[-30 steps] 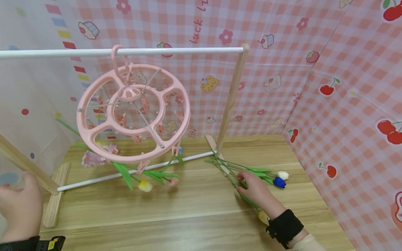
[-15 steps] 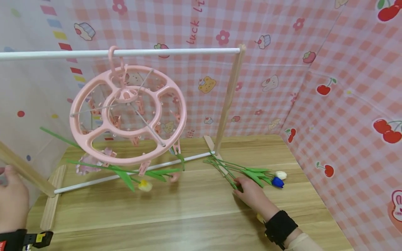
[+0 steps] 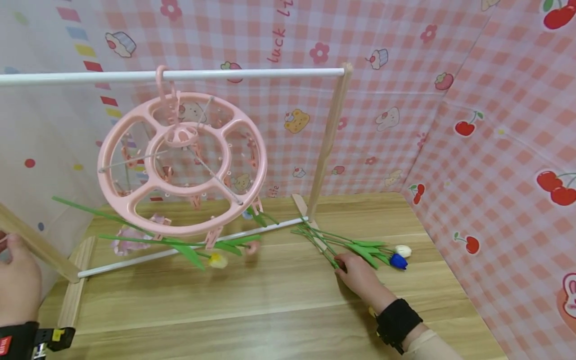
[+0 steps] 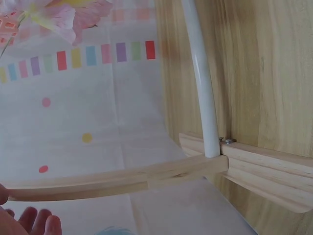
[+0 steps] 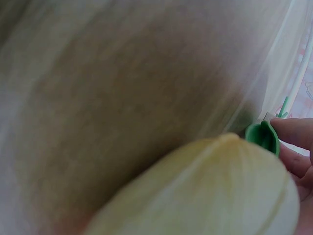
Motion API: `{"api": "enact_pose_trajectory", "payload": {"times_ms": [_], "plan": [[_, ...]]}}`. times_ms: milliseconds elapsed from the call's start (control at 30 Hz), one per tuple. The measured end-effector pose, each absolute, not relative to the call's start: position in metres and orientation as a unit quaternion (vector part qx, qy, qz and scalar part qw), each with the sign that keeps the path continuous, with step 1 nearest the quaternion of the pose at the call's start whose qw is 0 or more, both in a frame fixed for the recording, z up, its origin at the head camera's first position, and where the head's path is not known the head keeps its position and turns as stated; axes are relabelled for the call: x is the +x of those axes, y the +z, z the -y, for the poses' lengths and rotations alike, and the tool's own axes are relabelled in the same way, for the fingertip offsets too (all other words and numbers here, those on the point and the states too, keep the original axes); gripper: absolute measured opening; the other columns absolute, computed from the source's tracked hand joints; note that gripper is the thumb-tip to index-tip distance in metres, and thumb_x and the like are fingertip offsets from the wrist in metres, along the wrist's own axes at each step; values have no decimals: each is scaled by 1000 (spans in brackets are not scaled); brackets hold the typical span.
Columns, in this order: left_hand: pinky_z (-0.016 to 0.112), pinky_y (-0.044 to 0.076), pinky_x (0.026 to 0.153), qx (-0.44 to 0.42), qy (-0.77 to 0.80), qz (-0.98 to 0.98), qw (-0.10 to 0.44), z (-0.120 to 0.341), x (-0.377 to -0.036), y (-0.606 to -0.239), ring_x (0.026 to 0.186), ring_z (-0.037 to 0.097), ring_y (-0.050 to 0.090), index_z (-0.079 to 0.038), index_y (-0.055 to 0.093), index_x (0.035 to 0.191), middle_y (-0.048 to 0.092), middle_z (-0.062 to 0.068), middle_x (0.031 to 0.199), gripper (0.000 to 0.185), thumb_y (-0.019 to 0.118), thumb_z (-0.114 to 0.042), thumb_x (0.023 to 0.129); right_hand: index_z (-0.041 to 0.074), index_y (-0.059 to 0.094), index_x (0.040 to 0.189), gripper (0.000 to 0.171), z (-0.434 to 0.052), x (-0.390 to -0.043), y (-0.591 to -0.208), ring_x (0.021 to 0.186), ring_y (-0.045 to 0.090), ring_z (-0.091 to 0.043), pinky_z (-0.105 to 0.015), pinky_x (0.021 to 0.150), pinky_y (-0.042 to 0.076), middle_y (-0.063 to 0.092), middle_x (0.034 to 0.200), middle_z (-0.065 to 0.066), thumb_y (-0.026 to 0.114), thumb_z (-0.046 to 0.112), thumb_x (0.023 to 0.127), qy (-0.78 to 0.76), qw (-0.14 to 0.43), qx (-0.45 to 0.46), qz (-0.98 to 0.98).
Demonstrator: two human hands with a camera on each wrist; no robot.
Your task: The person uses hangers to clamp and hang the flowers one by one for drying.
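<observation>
My right hand [image 3: 347,265] lies on the wooden table [image 3: 279,300] and grips the green stem of a yellow tulip [image 5: 210,196], whose bloom sits under my wrist. The right wrist view shows that bloom up close, a green leaf [image 5: 264,137] and my fingertips [image 5: 293,132]. Beside the hand lie more tulips, with a white bloom [image 3: 403,250] and a blue bloom [image 3: 398,261]. My left hand [image 3: 13,260] hangs relaxed at the left edge, beside the rack's slanted wooden leg [image 4: 122,178], holding nothing.
A pink round clip hanger [image 3: 182,165] hangs from the rack's white top rod [image 3: 252,74]. Clipped under it are a yellow tulip [image 3: 218,260] and a pink flower [image 3: 128,245]. A wooden post [image 3: 330,135] stands mid-table. Patterned cloth walls close in behind and right.
The pink hanger has swung and turned, and its clipped flowers shifted with it. My left hand drew back toward the left edge. My right hand slid slightly left along the stems.
</observation>
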State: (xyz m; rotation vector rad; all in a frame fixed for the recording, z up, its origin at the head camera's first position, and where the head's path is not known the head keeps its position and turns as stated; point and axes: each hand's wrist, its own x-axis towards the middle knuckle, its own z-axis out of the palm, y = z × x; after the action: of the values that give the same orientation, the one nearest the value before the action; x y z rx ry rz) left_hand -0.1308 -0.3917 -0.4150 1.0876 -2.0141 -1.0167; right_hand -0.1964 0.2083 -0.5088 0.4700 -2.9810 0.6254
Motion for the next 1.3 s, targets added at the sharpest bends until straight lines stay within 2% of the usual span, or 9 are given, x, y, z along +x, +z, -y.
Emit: {"api": "enact_pose_trajectory", "payload": {"times_ms": [167, 300, 400, 467, 533, 733, 933, 1133, 1300], "plan": [[29, 35, 113, 386, -394, 767, 327, 397, -136, -422, 134, 11, 36, -33, 31, 142, 38, -1, 145, 42, 29, -40, 101, 5, 69, 97, 20, -209, -197, -509, 74, 55, -11, -31, 65, 50, 63, 83, -2, 75, 6, 79, 197, 29, 155, 968], [21, 37, 109, 377, -393, 770, 334, 403, -138, -424, 127, 4, 42, -33, 37, 139, 46, -19, 126, 40, 35, -41, 100, 4, 69, 96, 19, -209, -197, -510, 74, 56, -12, -31, 65, 51, 63, 83, -3, 75, 6, 78, 189, 36, 157, 969], [23, 36, 110, 380, -400, 768, 325, 404, -139, -423, 125, 1, 43, -33, 39, 139, 49, -16, 125, 40, 34, -40, 100, 4, 69, 95, 18, -208, -196, -510, 74, 57, -13, -31, 65, 51, 63, 83, -3, 75, 6, 77, 189, 41, 154, 969], [25, 35, 112, 380, -406, 768, 318, 403, -140, -423, 126, 1, 42, -32, 39, 141, 50, -7, 135, 40, 32, -38, 101, 4, 70, 94, 17, -208, -196, -511, 75, 57, -14, -32, 66, 51, 64, 83, -3, 75, 7, 78, 187, 44, 151, 970], [28, 34, 113, 377, -410, 768, 315, 402, -142, -422, 128, 1, 41, -33, 37, 142, 45, 1, 144, 41, 31, -37, 102, 4, 70, 94, 16, -207, -197, -511, 76, 58, -15, -33, 68, 52, 65, 83, -4, 75, 8, 79, 185, 47, 149, 970], [29, 34, 113, 367, -415, 770, 316, 402, -142, -421, 127, -3, 40, -33, 38, 141, 44, 1, 146, 40, 33, -36, 102, 4, 70, 92, 13, -207, -199, -511, 81, 64, -20, -36, 72, 54, 68, 85, -6, 74, 8, 80, 193, 52, 137, 970], [29, 36, 111, 358, -406, 776, 325, 403, -140, -423, 124, -4, 42, -33, 39, 141, 46, 1, 144, 40, 33, -36, 102, 6, 69, 92, 11, -210, -199, -509, 75, 61, -14, -32, 67, 52, 67, 80, -2, 71, 6, 82, 222, 35, 120, 967], [25, 35, 112, 356, -427, 766, 323, 407, -141, -424, 122, -6, 42, -32, 41, 139, 47, -3, 143, 38, 35, -35, 101, 8, 69, 97, 13, -210, -195, -499, 76, 59, -11, -29, 66, 51, 66, 83, 0, 69, 7, 84, 259, 1, 101, 961], [20, 34, 111, 359, -459, 746, 321, 405, -140, -420, 119, -8, 44, -31, 43, 138, 49, -10, 139, 37, 38, -32, 101, 7, 68, 98, 14, -208, -190, -485, 77, 59, -12, -26, 65, 51, 65, 83, -1, 67, 5, 85, 289, 6, 109, 951]]}}
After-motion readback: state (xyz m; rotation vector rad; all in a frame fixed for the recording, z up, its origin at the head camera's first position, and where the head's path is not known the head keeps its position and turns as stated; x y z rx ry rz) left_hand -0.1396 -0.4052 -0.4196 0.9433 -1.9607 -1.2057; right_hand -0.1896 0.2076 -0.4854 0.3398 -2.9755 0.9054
